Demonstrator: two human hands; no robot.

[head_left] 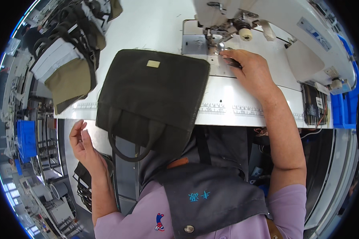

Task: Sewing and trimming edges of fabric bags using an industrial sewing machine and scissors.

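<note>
A dark olive fabric bag (pixel 155 87) lies partly on the sewing table, its looped handle (pixel 137 158) and lower part hanging over the front edge toward my lap. A small pale label sits near its far edge. My left hand (pixel 83 145) is beside the bag's lower left, apart from it, with fingers loosely spread and nothing in them. My right hand (pixel 249 69) is by the presser foot of the sewing machine (pixel 223 38), closed around a small dark tool (pixel 232 62), mostly hidden by the fingers. Its fingertips reach toward the metal needle plate (pixel 194 44).
Stacked olive and grey bag pieces (pixel 68 71) sit at the table's far left. More dark bags (pixel 83 179) lie low on my left. A printed ruler strip (pixel 247 110) runs along the front edge. Blue bins (pixel 347 107) stand at the right, beyond the machine arm.
</note>
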